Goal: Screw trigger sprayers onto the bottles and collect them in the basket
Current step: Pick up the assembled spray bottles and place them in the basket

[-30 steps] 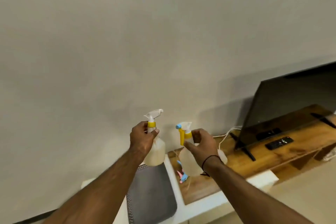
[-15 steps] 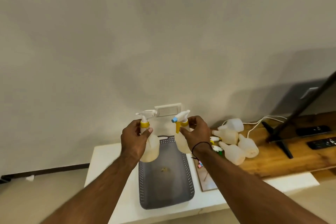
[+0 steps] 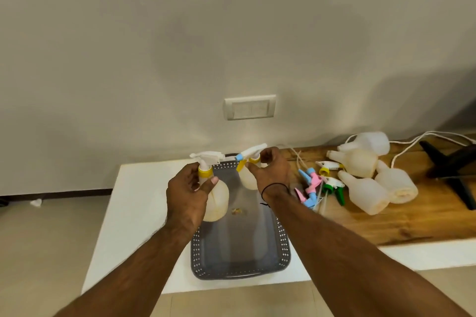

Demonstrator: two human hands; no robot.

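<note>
- The left hand (image 3: 189,192) grips the neck of a pale cream bottle (image 3: 217,201) just left of centre frame, thumb across the front; the palm covers much of the bottle's left side; its white trigger sprayer (image 3: 207,157) with a yellow collar stands above the fingers, upright.
- The right hand (image 3: 270,171) pinches a second bottle (image 3: 247,180) at the collar, fingers curled round the neck; only a small part of this bottle's cream body shows below the hand; its sprayer (image 3: 251,153) is white with a blue nozzle tip and a yellow trigger; whether the collar is fully seated cannot be told.
- Both bottles hang above the far end of the grey basket (image 3: 283,244) at lower centre, which sits on a white table (image 3: 134,213); the forearms cross over the basket's sides and hide parts of its perforated rim; a small yellowish scrap (image 3: 236,211) lies on its floor, too blurred to name.
- At middle right, on a wooden surface (image 3: 425,221), four uncapped translucent bottles (image 3: 365,192) lie on their sides, touching one another; just left of them is a heap of loose sprayers (image 3: 313,188) in blue, pink, green and yellow, their dip tubes tangled and hard to count.
- A black stand (image 3: 453,170) is cut off at the right edge; white cables (image 3: 412,140) run behind the bottles.
- A wall switch plate (image 3: 249,107) sits above centre.
</note>
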